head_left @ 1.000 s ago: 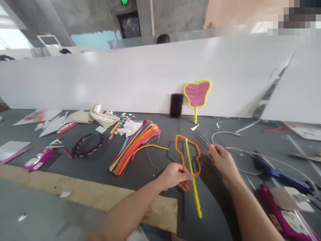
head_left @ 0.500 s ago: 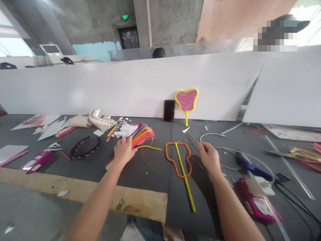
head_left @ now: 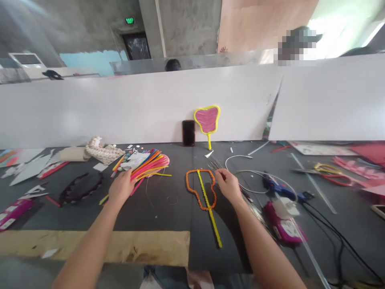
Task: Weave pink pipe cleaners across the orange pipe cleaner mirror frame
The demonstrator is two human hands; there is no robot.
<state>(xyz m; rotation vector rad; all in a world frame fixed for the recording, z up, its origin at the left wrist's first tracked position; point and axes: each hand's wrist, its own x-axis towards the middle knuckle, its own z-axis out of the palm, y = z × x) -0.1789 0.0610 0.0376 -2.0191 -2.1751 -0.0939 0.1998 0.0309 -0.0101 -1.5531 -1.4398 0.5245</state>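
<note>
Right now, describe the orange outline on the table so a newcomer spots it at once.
On the dark table under the white board, look between the left hand on the coloured bundle and the right hand pinching thin wires. The orange outline lies flat there, a yellow stem through it. Unlike the pink fan leaning on the board, its middle is open.

We note the left hand point(head_left: 122, 186) covers the near ends of the pipe cleaners point(head_left: 150, 163); its grip cannot be read. The right hand point(head_left: 229, 185) hides the near ends of the thin wires point(head_left: 214, 163) it pinches. The frame's left edge cuts off the pink packet point(head_left: 10, 208). The scissors point(head_left: 329, 173) at right are blurred. A pixelated patch point(head_left: 296, 45) masks the upper right.
</note>
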